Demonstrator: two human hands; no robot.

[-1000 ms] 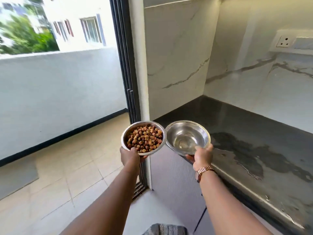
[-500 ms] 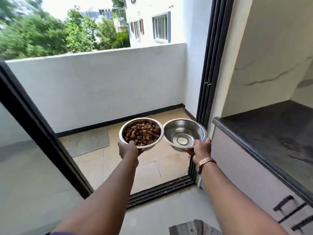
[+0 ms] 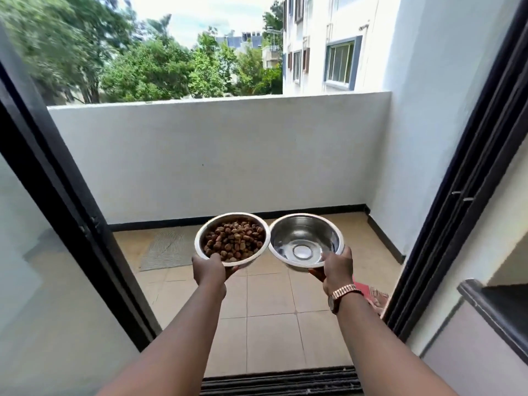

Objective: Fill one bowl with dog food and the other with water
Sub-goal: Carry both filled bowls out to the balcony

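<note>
Balcony floor (image 3: 271, 318) ahead; my hands gripped kibble bowl (image 3: 232, 239) and water bowl (image 3: 306, 240). Both looked filled; setting down left.

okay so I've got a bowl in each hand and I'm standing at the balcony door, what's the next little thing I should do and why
Probably step over the door track onto the balcony tiles, keeping both bowls level. Your left hand holds the bowl of dog food and your right hand the steel bowl, which seems to hold water, so both look filled and only need setting down.
</note>
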